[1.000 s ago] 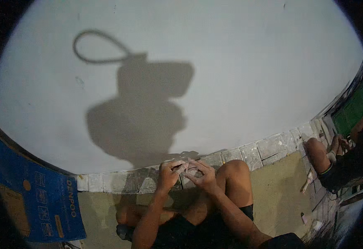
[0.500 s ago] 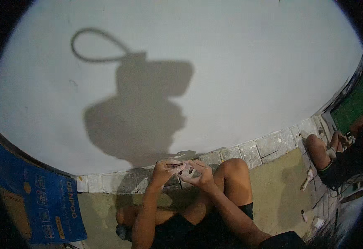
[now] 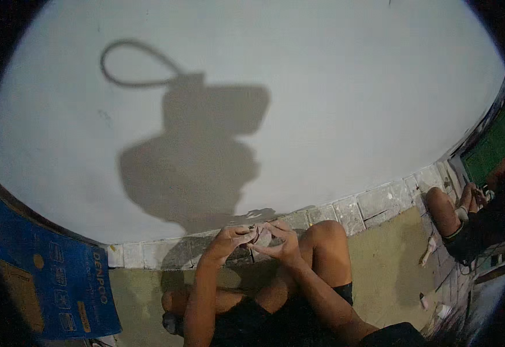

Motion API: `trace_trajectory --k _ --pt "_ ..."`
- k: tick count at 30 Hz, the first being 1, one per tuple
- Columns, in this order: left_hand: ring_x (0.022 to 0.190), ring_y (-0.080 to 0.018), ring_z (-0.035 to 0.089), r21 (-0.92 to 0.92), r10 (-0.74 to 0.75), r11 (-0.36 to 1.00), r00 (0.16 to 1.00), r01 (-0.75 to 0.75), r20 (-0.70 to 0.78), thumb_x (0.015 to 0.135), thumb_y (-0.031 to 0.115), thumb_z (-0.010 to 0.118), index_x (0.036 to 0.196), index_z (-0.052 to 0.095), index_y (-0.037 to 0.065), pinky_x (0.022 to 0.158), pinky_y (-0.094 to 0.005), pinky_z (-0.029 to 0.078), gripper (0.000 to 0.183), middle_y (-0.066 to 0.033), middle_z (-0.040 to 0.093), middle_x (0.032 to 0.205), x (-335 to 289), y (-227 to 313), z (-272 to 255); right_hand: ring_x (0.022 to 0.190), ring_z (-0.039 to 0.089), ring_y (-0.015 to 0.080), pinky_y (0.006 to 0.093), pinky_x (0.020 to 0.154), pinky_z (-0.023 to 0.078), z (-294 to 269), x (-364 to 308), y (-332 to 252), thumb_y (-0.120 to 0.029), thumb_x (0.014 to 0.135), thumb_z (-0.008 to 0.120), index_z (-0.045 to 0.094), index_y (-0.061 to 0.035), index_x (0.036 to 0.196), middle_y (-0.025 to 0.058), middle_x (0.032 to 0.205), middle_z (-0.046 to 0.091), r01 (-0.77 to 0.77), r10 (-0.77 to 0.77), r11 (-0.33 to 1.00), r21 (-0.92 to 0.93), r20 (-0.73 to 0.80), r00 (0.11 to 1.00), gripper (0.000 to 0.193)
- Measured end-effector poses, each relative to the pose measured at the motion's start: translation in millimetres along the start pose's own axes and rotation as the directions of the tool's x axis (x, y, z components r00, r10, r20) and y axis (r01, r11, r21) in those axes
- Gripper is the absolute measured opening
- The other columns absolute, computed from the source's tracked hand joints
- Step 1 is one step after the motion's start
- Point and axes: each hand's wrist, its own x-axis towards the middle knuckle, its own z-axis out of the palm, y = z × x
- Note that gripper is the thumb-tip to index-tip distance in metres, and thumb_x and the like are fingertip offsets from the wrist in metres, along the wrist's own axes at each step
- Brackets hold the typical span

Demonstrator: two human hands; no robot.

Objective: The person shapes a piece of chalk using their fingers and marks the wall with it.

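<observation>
My left hand [image 3: 227, 242] and my right hand [image 3: 280, 241] meet over my crossed legs, close to the base of the wall. The left fingers are pinched together around a small dark thing [image 3: 255, 233], too small and dim to name. My right thumb and fingers curve around the same spot from the other side, and their tips come up against the left fingertips. Pale smears, like dust, show on the fingers of both hands.
A white wall [image 3: 351, 115] carrying a large shadow rises ahead, with a pale tile strip [image 3: 374, 203] at its foot. Blue cardboard [image 3: 79, 289] stands at left. On the tan mat's [image 3: 388, 260] right side lie a pale object [image 3: 429, 250] and a small bottle-like item [image 3: 423, 301]. Another person's leg [image 3: 442, 211] is at far right.
My right thumb and fingers have shifted around the small thing, and the left hand has turned slightly. Both hands stay together in nearly the same place.
</observation>
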Motion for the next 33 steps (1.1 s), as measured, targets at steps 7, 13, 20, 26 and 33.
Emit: trace_trajectory --k 7,13,20,26,33 --pt "0.082 -0.012 0.056 -0.267 0.023 0.964 0.995 0.004 0.099 0.082 0.018 0.068 0.097 0.065 -0.002 0.072 -0.0247 0.044 0.025 -0.0043 0.064 0.089 -2 0 3 0.08 0.058 0.02 0.0302 0.071 0.046 -3 2 -2 -0.018 0.056 0.087 0.064 0.005 0.09 0.0117 0.086 0.063 -0.013 0.013 1.0 0.011 -0.001 1.0 0.047" --pt "0.082 -0.0115 0.056 -0.15 0.02 0.989 0.997 -0.009 0.074 0.082 0.014 0.069 0.096 0.066 0.001 0.074 -0.0247 0.044 0.019 -0.0028 0.063 0.09 -4 0 2 0.081 0.058 0.0207 0.0304 0.073 0.047 -3 2 -4 -0.016 0.058 0.086 0.065 0.0014 0.093 0.0122 0.09 0.063 -0.001 0.002 0.999 0.037 -0.011 1.0 0.045" --pt "0.081 -0.0127 0.058 0.019 -0.042 0.999 0.999 0.042 0.0 0.084 0.011 0.066 0.095 0.065 -0.004 0.077 -0.0266 0.047 0.019 -0.0059 0.065 0.092 -3 6 5 0.082 0.06 0.0219 0.0319 0.072 0.049 -8 3 -5 -0.016 0.058 0.085 0.065 -0.0003 0.102 0.0121 0.095 0.065 -0.075 0.073 0.997 0.006 0.112 0.991 0.05" --pt "0.084 -0.0177 0.061 0.346 0.175 0.924 0.985 -0.16 -0.011 0.085 0.016 0.064 0.099 0.063 -0.005 0.077 -0.0289 0.047 0.025 -0.012 0.066 0.093 -2 2 10 0.078 0.06 0.0239 0.0321 0.07 0.049 1 3 2 -0.017 0.058 0.085 0.063 0.0008 0.103 0.0126 0.093 0.064 0.107 -0.107 0.994 0.003 -0.066 0.992 0.053" --pt "0.083 -0.0232 0.062 0.523 0.271 0.836 0.955 -0.17 -0.123 0.081 0.022 0.069 0.099 0.064 -0.004 0.075 -0.0338 0.049 0.032 -0.0175 0.066 0.094 0 -2 10 0.081 0.057 0.0209 0.0307 0.071 0.047 -2 3 -2 -0.013 0.059 0.084 0.061 0.001 0.107 0.0114 0.09 0.06 -0.004 0.003 1.0 0.022 0.035 0.999 0.056"
